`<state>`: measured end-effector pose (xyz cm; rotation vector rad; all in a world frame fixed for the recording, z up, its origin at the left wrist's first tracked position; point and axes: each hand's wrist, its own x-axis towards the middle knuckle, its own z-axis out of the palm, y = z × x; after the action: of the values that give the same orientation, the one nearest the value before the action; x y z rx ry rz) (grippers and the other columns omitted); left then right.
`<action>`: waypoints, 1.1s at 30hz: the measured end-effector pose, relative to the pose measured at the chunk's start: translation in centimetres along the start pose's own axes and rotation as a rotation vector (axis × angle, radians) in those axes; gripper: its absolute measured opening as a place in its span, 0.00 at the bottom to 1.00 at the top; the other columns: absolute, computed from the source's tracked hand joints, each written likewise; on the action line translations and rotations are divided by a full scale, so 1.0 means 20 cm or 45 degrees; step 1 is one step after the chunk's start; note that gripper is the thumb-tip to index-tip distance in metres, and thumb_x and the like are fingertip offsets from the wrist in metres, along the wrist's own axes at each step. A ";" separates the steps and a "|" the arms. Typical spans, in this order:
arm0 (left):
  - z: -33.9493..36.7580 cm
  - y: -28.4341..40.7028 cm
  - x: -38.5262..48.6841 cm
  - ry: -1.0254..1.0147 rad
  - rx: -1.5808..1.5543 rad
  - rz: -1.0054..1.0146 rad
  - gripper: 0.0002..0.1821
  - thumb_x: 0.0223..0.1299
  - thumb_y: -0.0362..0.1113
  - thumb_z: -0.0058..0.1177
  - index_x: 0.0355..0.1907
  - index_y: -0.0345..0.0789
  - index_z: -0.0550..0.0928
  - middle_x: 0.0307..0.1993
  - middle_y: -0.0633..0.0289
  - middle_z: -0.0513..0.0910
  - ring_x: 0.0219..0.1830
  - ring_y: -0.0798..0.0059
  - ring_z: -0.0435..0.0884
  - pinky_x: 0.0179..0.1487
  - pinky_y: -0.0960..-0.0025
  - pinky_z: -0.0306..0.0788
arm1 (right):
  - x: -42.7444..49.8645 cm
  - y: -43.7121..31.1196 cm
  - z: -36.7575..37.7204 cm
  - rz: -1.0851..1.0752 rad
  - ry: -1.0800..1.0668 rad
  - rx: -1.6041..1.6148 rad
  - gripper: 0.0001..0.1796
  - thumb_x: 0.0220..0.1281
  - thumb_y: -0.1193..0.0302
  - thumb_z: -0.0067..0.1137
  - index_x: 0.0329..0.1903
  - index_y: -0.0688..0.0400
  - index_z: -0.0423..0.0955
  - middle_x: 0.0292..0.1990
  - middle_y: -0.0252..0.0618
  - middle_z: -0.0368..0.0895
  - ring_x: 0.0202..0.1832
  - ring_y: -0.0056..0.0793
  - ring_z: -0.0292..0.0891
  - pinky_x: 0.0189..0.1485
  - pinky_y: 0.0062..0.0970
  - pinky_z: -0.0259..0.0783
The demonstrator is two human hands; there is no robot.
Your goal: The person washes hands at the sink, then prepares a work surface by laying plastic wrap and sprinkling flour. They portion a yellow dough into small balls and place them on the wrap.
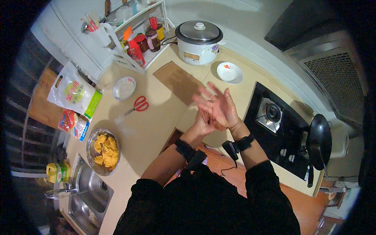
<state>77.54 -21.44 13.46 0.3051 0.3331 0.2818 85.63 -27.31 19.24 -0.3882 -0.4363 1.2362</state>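
Note:
My right hand (218, 104) is raised over the counter with its fingers spread and its palm turned up towards me. Below it, my left hand (205, 124) lies close against its heel, partly covered. A reddish-brown patch shows between the two hands; whether it is a small lump or residue I cannot tell. Behind the fingers lies a flat brown sheet (176, 80), perhaps cardboard or a paper bag. To the left, red-handled scissors (138, 105) rest on the counter (155, 123). A metal bowl (93, 169) holds crumbly orange-yellow dough (107, 151).
White bowls (230, 73) (124, 88) stand at the back, the left one with white powder. Around the counter are a rice cooker (199, 44), condiment rack (152, 55), flour bag (75, 92), smaller packet (75, 124), sink (94, 188), oil jug (58, 172), gas hob (273, 138) and wok (319, 141).

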 end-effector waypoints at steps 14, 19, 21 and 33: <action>0.20 -0.02 0.06 -0.084 0.485 -0.213 0.44 0.57 0.73 0.26 0.62 0.37 0.64 0.60 0.60 0.67 0.59 0.71 0.65 0.61 0.64 0.58 | -0.12 0.05 -0.35 -0.754 0.743 -1.882 0.12 0.61 0.74 0.46 0.46 0.64 0.71 0.37 0.48 0.77 0.38 0.40 0.75 0.43 0.33 0.71; 0.32 -0.05 0.10 -0.718 -0.239 -0.449 0.41 0.61 0.68 0.23 0.67 0.39 0.54 0.69 0.53 0.49 0.71 0.61 0.45 0.70 0.57 0.42 | -0.07 -0.22 -0.52 -0.064 0.092 0.201 0.23 0.64 0.50 0.41 0.51 0.53 0.68 0.45 0.41 0.75 0.47 0.30 0.72 0.50 0.31 0.70; 0.34 -0.06 0.16 -0.708 -0.182 -0.345 0.37 0.65 0.61 0.28 0.66 0.36 0.52 0.68 0.50 0.50 0.70 0.54 0.47 0.68 0.49 0.48 | -0.12 -0.12 -0.51 -0.148 0.220 0.398 0.30 0.62 0.42 0.35 0.56 0.49 0.66 0.52 0.37 0.73 0.53 0.31 0.69 0.55 0.33 0.67; 0.28 -0.08 0.33 -0.316 1.526 0.583 0.25 0.60 0.29 0.48 0.61 0.36 0.63 0.59 0.53 0.66 0.56 0.60 0.72 0.53 0.65 0.71 | -0.16 -0.15 -0.70 -0.074 0.706 0.127 0.22 0.66 0.49 0.40 0.51 0.50 0.69 0.44 0.38 0.75 0.44 0.34 0.73 0.49 0.34 0.70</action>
<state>85.98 -22.22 16.10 1.5965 0.1459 0.4657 94.35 -31.85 8.48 -0.6044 0.0886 1.0348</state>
